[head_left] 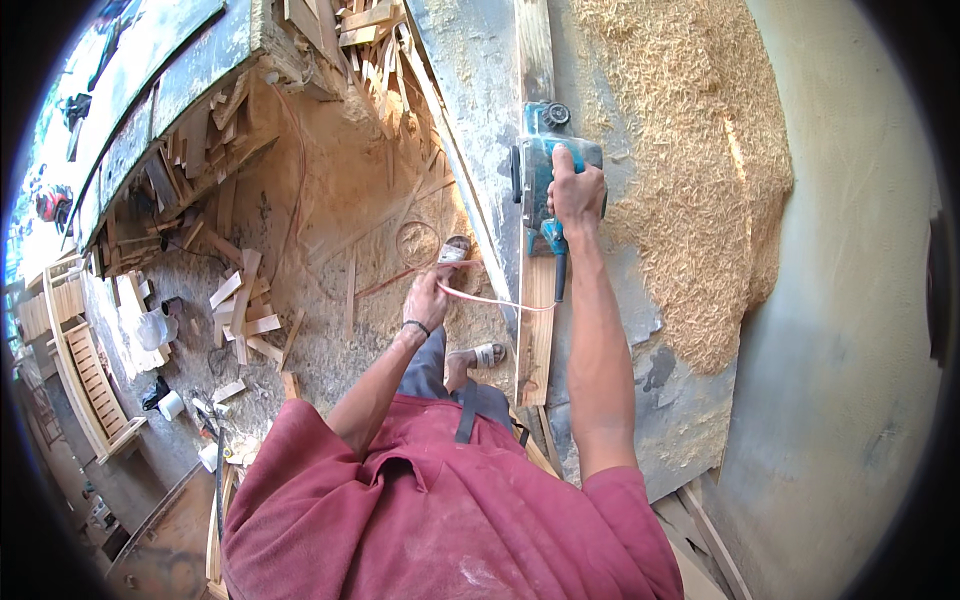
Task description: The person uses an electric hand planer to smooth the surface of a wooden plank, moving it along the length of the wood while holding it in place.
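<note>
My right hand (577, 193) grips the handle of a teal electric planer (540, 185), which rests on a long wooden board (538, 335). The board lies lengthwise along a grey workbench (640, 420). From the planer's rear a dark sleeve leads into a pale pinkish power cord (500, 302), which runs left to my left hand (426, 300). Its fingers are closed around the cord, off the bench's left edge. The planer's underside is hidden against the board.
A thick heap of wood shavings (690, 170) covers the bench's right side, beside a plain wall (840, 300). On the floor at left lie loose wood offcuts (245, 305). Another worktable (200, 85) with scraps beneath stands at the far left. My sandalled feet are beside the bench.
</note>
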Motion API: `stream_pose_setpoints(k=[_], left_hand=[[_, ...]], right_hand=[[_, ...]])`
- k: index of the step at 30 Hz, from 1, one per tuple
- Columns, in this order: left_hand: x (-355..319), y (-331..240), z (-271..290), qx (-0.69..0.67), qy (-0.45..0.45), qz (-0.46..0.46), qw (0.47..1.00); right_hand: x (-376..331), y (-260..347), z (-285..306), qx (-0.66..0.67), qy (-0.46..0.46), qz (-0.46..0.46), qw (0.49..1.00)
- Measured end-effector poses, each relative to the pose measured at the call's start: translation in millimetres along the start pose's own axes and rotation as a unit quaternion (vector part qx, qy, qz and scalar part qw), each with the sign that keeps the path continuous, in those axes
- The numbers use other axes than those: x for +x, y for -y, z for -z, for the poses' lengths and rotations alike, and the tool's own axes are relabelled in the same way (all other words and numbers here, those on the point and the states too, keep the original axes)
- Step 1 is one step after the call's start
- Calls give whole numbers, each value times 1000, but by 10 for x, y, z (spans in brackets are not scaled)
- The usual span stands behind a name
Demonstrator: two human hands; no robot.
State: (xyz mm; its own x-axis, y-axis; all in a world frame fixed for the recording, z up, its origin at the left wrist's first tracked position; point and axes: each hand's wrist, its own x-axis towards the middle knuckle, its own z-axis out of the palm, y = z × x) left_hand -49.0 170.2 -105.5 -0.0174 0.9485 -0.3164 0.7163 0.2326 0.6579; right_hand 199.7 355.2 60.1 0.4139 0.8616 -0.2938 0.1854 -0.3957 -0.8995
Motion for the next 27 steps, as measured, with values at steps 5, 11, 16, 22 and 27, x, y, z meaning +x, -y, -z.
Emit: stream_pose_setpoints(k=[5,11,16,22,27], left_hand=[[836,-379,214,-67,-176,-35,981],[1861,-978,407,-113,-244,-143,952],[2632,-1417,474,-107,-269,-198,936],[3377,-1689,479,-77,-276,-146,947],[3856,-1848,697,0,-274,-99,957]], right_hand=[[426,300,-133,-4,9,-11,1000],[1054,595,-299,-8,7,-18,1000],[1550,857,-461,-6,0,-12,1000],[2166,1260,-671,-6,9,-13,1000],[2708,1560,-870,5,-4,11,1000]])
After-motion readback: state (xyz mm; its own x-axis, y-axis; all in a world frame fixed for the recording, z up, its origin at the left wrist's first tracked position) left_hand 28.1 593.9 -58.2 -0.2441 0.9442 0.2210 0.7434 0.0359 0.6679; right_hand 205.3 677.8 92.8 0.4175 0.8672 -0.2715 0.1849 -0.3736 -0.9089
